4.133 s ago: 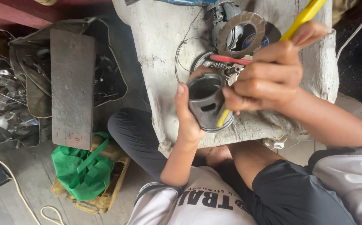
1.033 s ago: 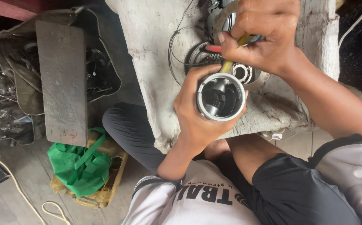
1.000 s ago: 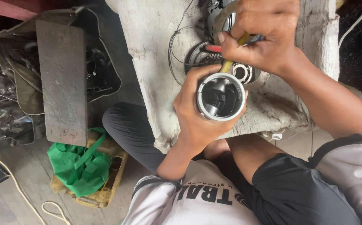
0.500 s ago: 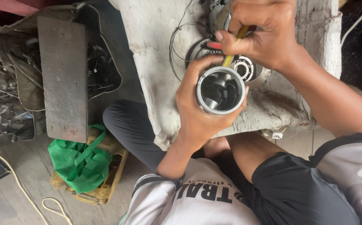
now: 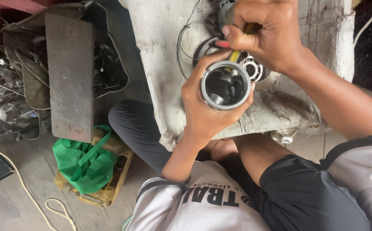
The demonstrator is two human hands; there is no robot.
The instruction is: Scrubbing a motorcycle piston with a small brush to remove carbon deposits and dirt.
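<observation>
Head view showed the left hand [image 5: 205,113] wrapped closed around a metal cylinder [image 5: 225,85], open end upward, axis toward the camera; the right hand [image 5: 265,32] pinched a yellow-handled tool [image 5: 236,54] pointing into it.

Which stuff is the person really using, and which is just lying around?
In use: metal piston in the left hand; yellow-handled tool in the right hand, poking inside.

Lying about: bearing, wire loop, green bag, metal block, white rope.

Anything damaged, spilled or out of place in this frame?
Nothing stands out. The left hand holds a metal cylinder upright, the right hand works a yellow-handled tool into it, and a bearing lies on the worn white block.
</observation>
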